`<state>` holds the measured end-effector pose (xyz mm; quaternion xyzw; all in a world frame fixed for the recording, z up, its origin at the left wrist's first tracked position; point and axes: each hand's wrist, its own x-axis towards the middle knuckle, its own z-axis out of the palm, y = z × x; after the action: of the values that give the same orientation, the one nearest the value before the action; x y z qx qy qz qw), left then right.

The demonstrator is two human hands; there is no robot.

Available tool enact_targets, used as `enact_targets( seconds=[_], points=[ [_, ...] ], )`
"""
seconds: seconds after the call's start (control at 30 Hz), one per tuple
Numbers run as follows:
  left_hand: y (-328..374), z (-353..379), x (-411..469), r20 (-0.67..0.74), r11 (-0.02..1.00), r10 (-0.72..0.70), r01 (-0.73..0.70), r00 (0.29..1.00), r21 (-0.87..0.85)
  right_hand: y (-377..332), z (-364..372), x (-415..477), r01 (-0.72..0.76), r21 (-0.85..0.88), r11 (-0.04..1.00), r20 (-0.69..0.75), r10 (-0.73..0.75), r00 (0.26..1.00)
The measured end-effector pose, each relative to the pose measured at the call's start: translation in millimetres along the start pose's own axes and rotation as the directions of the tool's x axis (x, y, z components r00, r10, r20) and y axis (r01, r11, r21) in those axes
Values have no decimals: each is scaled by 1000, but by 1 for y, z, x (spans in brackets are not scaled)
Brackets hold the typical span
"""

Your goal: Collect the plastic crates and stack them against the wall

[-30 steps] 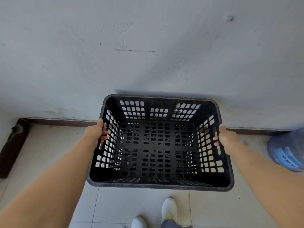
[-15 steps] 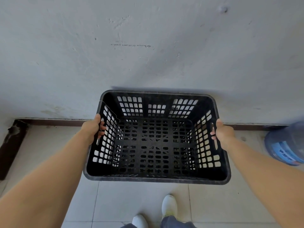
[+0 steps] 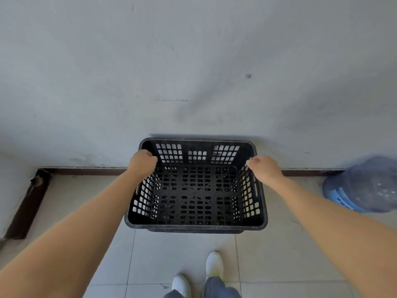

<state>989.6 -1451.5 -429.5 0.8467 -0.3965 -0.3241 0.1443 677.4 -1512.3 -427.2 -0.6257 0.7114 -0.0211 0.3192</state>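
Crate (image 3: 196,188): black, empty, at the wall (image 3: 193,61) on or just above the floor, your left hand (image 3: 142,163) and right hand (image 3: 263,168) curled over its side rims; placing step, next release and fetch another.

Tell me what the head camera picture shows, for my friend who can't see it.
A person's left hand and right hand hold the top rim of an empty black plastic crate close to a grey wall, over a tiled floor. A blue water jug lies on the right, and white shoes show below.
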Motion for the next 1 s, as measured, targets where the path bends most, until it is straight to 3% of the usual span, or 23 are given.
enact_targets(
  seconds=[0.2,0.33,0.53,0.77,1.0],
  points=[
    [98,-72,-84,101,956,289,-293,952,27,-75,-90,-73,270,-64,961,131,-260,957],
    [141,-120,-136,107,889,438,-448,893,96,-105,-138,-123,396,-183,900,99,-384,918],
    [165,-178,-225,123,741,627,-638,769,210,-119,-182,-219,415,-353,839,-30,-453,891],
    [144,-199,-334,226,475,813,-836,536,273,-104,-187,-357,290,-522,802,-238,-463,854],
    [164,-160,-451,445,63,883,-976,151,207,-15,-199,-500,-39,-564,825,-447,-265,854]
  ],
)
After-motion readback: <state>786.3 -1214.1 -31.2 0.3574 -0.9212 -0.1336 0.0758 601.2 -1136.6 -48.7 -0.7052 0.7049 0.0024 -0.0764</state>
